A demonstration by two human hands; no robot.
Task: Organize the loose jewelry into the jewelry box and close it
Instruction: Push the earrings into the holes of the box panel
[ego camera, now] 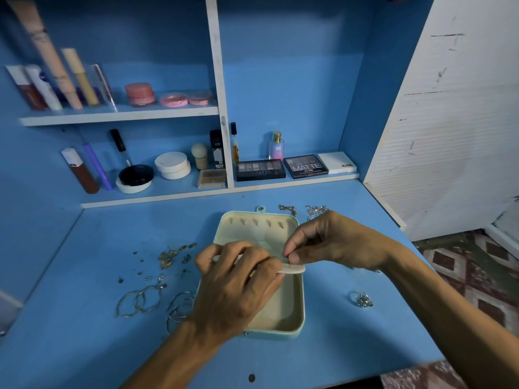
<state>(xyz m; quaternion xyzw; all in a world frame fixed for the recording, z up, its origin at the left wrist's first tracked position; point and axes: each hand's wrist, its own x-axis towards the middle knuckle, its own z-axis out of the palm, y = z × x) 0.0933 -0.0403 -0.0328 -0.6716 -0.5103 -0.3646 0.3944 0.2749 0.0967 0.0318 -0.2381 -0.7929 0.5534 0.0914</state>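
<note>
The left hand [236, 279] and right hand [331, 242] are both pinching a cream flap [293, 269] in the open jewelry box [299, 304], which is lying on the worktop [351, 346] amid loose jewelry [168, 258].

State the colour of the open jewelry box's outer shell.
The jewelry box is pale mint green outside; head view.

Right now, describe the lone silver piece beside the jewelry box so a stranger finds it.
On the blue desktop, find the open mint jewelry box. Right of it lies a small tangled silver piece. It sits alone; the hoops and studs crowd the left side.
</note>
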